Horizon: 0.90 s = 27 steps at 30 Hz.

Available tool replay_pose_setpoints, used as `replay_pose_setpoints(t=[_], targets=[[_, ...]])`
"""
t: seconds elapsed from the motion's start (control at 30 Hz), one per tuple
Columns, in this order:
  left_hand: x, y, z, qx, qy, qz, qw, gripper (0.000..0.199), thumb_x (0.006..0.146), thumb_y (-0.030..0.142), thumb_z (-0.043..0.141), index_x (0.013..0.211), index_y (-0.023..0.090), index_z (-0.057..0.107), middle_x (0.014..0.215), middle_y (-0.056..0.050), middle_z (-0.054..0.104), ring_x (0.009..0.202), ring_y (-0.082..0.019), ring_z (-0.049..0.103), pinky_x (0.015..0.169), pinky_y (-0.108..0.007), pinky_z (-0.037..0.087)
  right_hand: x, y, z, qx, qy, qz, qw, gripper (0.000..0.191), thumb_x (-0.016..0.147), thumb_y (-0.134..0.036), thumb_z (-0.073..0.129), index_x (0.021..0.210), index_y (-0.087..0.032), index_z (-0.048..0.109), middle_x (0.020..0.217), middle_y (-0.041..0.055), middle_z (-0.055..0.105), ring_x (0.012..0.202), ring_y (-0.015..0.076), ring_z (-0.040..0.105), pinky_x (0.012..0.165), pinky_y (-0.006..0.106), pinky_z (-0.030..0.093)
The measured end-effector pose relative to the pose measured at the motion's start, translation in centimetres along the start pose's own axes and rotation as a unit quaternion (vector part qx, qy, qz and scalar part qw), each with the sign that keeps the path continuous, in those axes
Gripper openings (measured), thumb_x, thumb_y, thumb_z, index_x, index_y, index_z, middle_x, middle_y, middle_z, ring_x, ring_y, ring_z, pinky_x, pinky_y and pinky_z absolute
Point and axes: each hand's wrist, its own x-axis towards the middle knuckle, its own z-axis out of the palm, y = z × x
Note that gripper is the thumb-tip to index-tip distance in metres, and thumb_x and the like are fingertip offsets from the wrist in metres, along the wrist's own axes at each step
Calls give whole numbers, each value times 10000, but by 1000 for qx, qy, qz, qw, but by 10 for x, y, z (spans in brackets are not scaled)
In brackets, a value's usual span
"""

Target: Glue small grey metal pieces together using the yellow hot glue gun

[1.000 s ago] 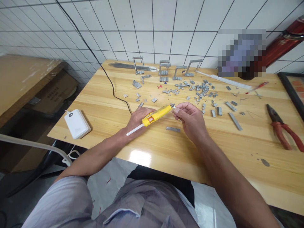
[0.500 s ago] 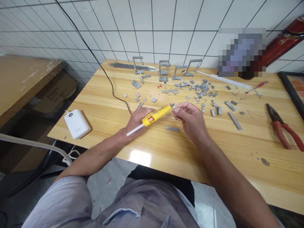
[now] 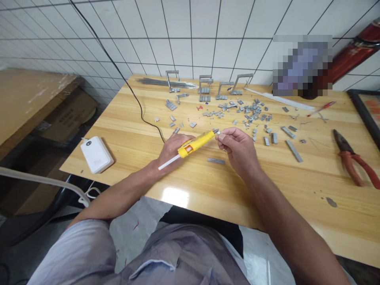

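My left hand (image 3: 175,147) is closed around a yellow glue gun (image 3: 197,143), with a white glue stick (image 3: 169,162) jutting from its rear toward my wrist. The gun's metal nozzle points up and right, right beside the fingertips of my right hand (image 3: 236,146). Those fingers are pinched on a small silvery piece (image 3: 219,133) at the nozzle; its shape is mostly hidden. Below the gun, a flat grey metal strip (image 3: 216,161) lies on the wooden table (image 3: 208,186).
Grey metal frames (image 3: 204,89) stand at the back beside thin rods (image 3: 166,83). Many small grey pieces (image 3: 253,113) lie scattered mid-table. Red-handled pliers (image 3: 350,158) rest at right, a white power bank (image 3: 96,154) at left. A black cable (image 3: 138,103) crosses the table.
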Motion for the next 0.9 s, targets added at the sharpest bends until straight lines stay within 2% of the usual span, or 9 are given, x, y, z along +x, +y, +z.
replay_pose_setpoints(t=[0.17,0.33,0.53,0.7,0.9], targets=[[0,-1,0,-12,10,27,1000,308,1116,407,569,1145,169,761,1015,-107,836,884,-212,763,852,-343,559,0,0,-1,-7,-8,0,1000,232,648,-312,904,774,-236,724,653,-28,692,611,114,572,622,287,476],[-1,-3,0,1,-20,-6,1000,409,1126,478,507,1139,167,772,1005,-124,830,875,-229,751,860,-370,565,0,-2,-1,-2,-9,1,1000,209,656,-305,884,772,-234,725,671,-24,691,617,110,570,618,286,475],[-2,-2,0,-1,-2,-11,1000,333,1108,430,560,1159,176,770,1016,-112,831,900,-226,758,873,-363,570,1,-1,-2,-13,-8,5,1000,216,664,-322,888,776,-237,723,692,-18,694,629,119,578,621,294,488],[1,-2,0,-8,-11,8,1000,360,1119,444,538,1129,167,769,1011,-122,835,888,-229,770,864,-364,572,0,-3,-1,-5,-7,7,1000,225,649,-309,898,771,-241,722,704,-16,704,636,122,576,619,290,487],[0,1,-2,4,-9,-21,1000,380,1116,463,534,1138,173,777,986,-117,826,875,-234,754,854,-371,567,0,-4,0,5,-5,5,1000,216,639,-295,903,751,-245,725,693,-17,706,629,120,564,605,282,472]])
